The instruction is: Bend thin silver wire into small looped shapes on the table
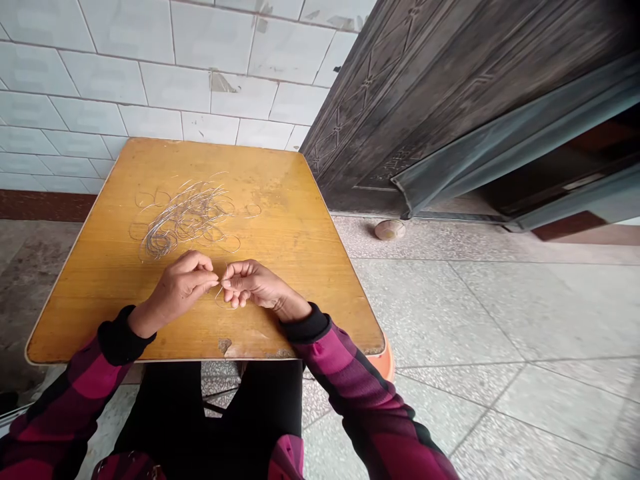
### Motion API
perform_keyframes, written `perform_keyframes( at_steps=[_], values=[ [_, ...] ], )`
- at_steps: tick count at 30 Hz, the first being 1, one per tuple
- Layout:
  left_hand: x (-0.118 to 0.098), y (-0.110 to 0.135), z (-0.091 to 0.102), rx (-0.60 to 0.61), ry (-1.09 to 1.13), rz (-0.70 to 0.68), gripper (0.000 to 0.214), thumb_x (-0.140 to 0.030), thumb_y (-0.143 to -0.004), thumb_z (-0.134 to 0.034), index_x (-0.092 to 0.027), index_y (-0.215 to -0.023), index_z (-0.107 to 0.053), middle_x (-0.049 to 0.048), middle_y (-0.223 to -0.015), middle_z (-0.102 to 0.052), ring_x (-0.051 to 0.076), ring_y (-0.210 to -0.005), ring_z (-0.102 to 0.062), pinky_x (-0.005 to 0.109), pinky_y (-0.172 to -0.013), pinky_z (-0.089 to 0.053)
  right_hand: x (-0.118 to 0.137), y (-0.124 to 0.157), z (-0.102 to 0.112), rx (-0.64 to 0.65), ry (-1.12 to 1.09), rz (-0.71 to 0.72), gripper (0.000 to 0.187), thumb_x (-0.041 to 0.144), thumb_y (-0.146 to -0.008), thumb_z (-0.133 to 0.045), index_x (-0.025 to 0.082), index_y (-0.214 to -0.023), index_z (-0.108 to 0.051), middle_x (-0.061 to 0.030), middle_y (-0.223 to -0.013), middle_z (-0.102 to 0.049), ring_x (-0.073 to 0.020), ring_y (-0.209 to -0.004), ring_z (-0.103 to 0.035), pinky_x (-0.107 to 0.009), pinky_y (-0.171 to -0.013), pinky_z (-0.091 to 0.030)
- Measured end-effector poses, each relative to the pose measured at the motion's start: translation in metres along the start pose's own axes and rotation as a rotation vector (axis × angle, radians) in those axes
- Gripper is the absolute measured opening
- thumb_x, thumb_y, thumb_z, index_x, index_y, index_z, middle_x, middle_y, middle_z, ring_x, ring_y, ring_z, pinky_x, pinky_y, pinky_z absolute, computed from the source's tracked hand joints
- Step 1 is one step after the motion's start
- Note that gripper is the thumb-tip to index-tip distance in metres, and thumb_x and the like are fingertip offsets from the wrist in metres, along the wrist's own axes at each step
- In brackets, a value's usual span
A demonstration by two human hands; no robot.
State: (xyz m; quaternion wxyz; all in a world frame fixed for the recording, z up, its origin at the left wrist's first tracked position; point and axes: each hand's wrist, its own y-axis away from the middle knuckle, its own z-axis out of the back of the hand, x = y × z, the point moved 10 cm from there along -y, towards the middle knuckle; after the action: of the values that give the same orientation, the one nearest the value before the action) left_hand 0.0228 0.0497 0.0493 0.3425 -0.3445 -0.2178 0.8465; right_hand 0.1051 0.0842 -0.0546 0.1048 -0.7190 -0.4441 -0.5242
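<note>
Over the near half of the table, my left hand [181, 285] and my right hand [255, 285] meet at their fingertips. A thin, curved wire [218, 301] runs between them, with a loop hanging below my right fingers. My right thumb and index finger pinch this wire. The left thumb and index finger are pressed together at the same spot, and the wire's end there is too small to make out. Just beyond my hands lies a tangled pile of thin, shiny wires [187, 217], some curled into loops and others nearly straight.
The wooden table [300, 267] has a chipped front edge and stands against a white tiled wall [160, 87]. A dark carved door [360, 127] with a grey-green curtain [460, 160] is at the right. A round object [390, 230] lies on the floor; an orange stool [384, 360] shows under the table's right corner.
</note>
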Motion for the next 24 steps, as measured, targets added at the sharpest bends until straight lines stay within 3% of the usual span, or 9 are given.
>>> perform_keyframes(
  at_steps=[7,13,20,24],
  values=[
    [0.001,0.002,-0.005,0.028,0.037,0.021,0.014,-0.012,-0.089,-0.052,-0.015,-0.08,-0.062,0.0044,-0.082,-0.06,0.013,-0.074,-0.057,0.025,-0.066,-0.046,0.001,0.001,0.0,-0.022,0.021,0.012,0.027,0.032,-0.065,-0.08,0.013,-0.072,-0.062,0.0001,-0.059,-0.07,-0.0086,-0.046,-0.064,-0.012,-0.038,-0.047],
    [-0.01,0.001,-0.009,0.1,-0.139,-0.014,0.024,-0.006,-0.09,-0.044,-0.015,-0.076,-0.062,0.0036,-0.077,-0.057,0.012,-0.07,-0.053,0.024,-0.063,-0.043,0.002,0.0,0.001,-0.056,0.068,0.026,0.027,0.034,-0.065,-0.079,0.013,-0.07,-0.062,0.0004,-0.059,-0.069,-0.0088,-0.046,-0.064,-0.014,-0.039,-0.047],
    [-0.012,0.004,-0.02,0.152,-0.358,-0.046,0.026,-0.005,-0.09,-0.043,-0.013,-0.072,-0.06,0.0043,-0.072,-0.055,0.015,-0.068,-0.049,0.027,-0.061,-0.04,-0.002,-0.004,0.005,-0.132,0.127,0.047,0.027,0.036,-0.068,-0.077,0.013,-0.072,-0.063,-0.0001,-0.061,-0.068,-0.0088,-0.05,-0.064,-0.017,-0.045,-0.05],
    [-0.012,0.004,-0.021,0.147,-0.373,-0.04,0.024,-0.005,-0.089,-0.045,-0.013,-0.072,-0.06,0.0043,-0.071,-0.055,0.015,-0.068,-0.05,0.027,-0.061,-0.041,-0.002,-0.004,0.005,-0.15,0.144,0.065,0.029,0.038,-0.069,-0.076,0.013,-0.072,-0.063,0.0001,-0.062,-0.068,-0.0087,-0.051,-0.064,-0.018,-0.047,-0.052]
  ],
)
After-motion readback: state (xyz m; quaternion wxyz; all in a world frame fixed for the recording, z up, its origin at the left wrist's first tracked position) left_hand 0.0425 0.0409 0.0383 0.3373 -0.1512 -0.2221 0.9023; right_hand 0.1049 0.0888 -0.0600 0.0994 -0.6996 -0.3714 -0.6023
